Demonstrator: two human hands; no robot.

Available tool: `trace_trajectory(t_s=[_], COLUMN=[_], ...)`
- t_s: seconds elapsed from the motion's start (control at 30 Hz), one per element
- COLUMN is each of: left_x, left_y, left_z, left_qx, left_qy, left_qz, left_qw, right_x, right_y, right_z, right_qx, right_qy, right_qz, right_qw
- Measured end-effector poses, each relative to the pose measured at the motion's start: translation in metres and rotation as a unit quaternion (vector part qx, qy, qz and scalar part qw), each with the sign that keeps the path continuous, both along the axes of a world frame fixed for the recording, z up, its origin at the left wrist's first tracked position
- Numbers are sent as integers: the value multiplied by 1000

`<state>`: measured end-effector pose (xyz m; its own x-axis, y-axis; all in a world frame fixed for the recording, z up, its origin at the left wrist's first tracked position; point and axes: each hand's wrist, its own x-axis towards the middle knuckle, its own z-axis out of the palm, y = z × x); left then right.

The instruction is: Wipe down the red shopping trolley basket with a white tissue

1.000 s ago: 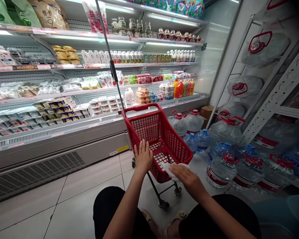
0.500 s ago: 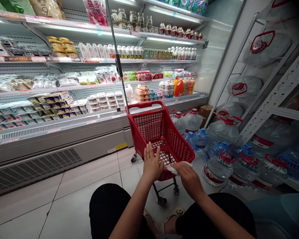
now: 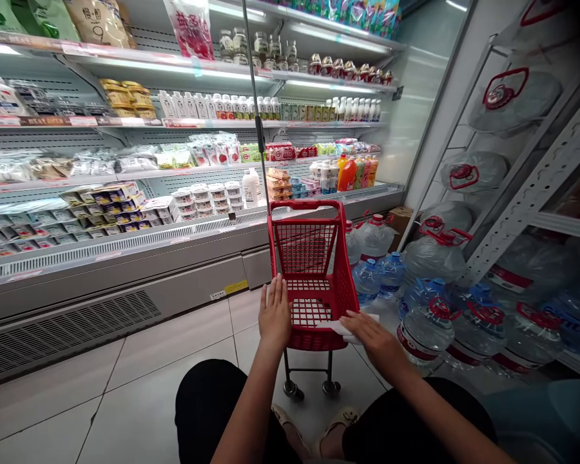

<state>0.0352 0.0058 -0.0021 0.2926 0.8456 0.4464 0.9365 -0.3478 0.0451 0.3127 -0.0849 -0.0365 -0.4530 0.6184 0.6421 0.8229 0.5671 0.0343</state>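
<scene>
A small red plastic shopping cart (image 3: pixel 345 277) stands right in front of me, its mesh basket facing me squarely. My left hand (image 3: pixel 275 316) lies at the basket's near left side, fingers stretched out and nothing in it. At the near right corner, my right hand (image 3: pixel 374 338) presses a white wipe (image 3: pixel 341 327) against the rim. Part of the wipe is hidden under the fingers. A thin dark pole (image 3: pixel 258 109) rises from the cart's far left corner.
Behind the cart runs a refrigerated display case (image 3: pixel 174 270) stocked with dairy and drinks. Large water bottles (image 3: pixel 425 328) crowd the floor on the right, beside a white metal rack (image 3: pixel 526 187). A blue-green object (image 3: pixel 546 412) sits at lower right, dim and cut off.
The cart has turned: its far end moved right and its near end left, so it now faces me straight. My left hand shifted slightly left with it; my right hand still has the wipe.
</scene>
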Motion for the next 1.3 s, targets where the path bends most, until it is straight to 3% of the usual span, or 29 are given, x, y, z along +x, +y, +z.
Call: trace_trajectory(t_s=[0.13, 0.2, 0.33, 0.43, 0.63, 0.77, 0.9, 1.07, 1.17, 1.3], left_x=[37, 42, 23, 8, 0, -10, -16, -6, -6, -20], left_y=[-16, -22, -22, -17, -4, 12, 19, -3, -10, -2], left_z=[-10, -11, -4, 2, 2, 3, 6, -1, -6, -2], left_qx=[4, 8, 14, 11, 9, -9, -36, -29, -34, -52], left_qy=[-11, -28, -27, -12, 0, -16, -46, -54, -53, -44], left_qz=[-70, -65, -62, -70, -61, -25, 46, 2, -18, -30], left_qw=[997, 997, 998, 997, 998, 1000, 997, 998, 998, 997], right_x=[-47, -55, -29, 0, 14, -15, -63, -94, -74, -10], right_y=[-4, -3, 11, 36, 81, 63, 29, 27, 48, 82], right_z=[-6, -2, 13, 23, 31, 24, 19, 18, 20, 27], right_qx=[13, 6, -40, -45, -9, 2, -2, 22, 16, 2], right_qy=[5, 2, -14, -14, 24, 21, -14, -34, -48, -17], right_qz=[4, 33, 126, 155, 36, 7, 89, 142, 135, 16], right_qw=[1000, 999, 991, 987, 999, 1000, 996, 989, 990, 1000])
